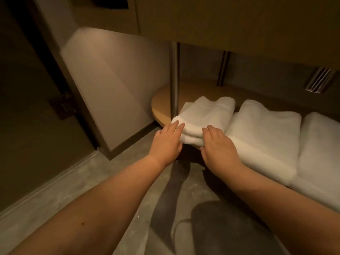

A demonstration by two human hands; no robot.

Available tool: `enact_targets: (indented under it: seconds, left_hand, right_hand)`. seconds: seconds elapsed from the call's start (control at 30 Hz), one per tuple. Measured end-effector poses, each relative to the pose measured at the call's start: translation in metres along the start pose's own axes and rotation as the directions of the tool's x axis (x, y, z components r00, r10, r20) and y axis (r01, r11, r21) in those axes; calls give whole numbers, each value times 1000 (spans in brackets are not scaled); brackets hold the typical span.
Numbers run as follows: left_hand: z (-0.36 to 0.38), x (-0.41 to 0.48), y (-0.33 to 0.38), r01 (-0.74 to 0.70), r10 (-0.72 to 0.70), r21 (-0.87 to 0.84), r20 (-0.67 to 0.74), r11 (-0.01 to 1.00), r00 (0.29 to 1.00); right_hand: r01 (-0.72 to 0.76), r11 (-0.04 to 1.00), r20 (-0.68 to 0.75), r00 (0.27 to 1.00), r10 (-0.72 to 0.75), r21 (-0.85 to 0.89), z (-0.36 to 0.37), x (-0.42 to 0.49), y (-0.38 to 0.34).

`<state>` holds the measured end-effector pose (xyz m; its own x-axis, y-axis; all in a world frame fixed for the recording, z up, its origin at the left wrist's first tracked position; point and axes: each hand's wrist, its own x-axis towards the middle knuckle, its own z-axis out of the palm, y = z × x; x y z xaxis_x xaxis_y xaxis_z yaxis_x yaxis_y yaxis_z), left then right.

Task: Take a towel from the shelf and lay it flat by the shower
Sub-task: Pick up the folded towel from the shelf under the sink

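A folded white towel (pixel 206 116) lies at the left end of a low wooden shelf (pixel 161 107), its near edge over the shelf's front. My left hand (pixel 168 140) rests flat against the towel's left front corner, fingers apart. My right hand (pixel 219 144) curls over the towel's right front edge, thumb below and fingers on top. The towel still lies on the shelf.
Two more folded white towels (pixel 265 133) (pixel 322 155) lie to the right on the same shelf. A metal post (pixel 174 80) rises behind the towel's left corner, under a wooden counter (pixel 239 21). A wall panel and dark doorway stand left. Grey floor (pixel 95 183) below.
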<state>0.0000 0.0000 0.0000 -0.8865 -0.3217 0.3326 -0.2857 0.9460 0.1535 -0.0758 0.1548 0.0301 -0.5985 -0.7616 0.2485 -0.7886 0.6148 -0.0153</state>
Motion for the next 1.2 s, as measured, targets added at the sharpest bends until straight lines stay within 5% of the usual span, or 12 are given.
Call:
enact_targets:
  seconds: [0.5,0.77,1.2]
  left_hand:
    - [23,47,-2,-87,86,8,93,996,992]
    - [20,48,1,-95,96,23,-52,995,994]
    - [3,9,-8,-97,97,0,-80,995,992]
  right_hand:
    - [-2,985,90,996,17,-174,5,39,9]
    - [81,953,97,994,-55,-293,7,36,11]
    - [147,937,63,989,-133,-316,11,18,2]
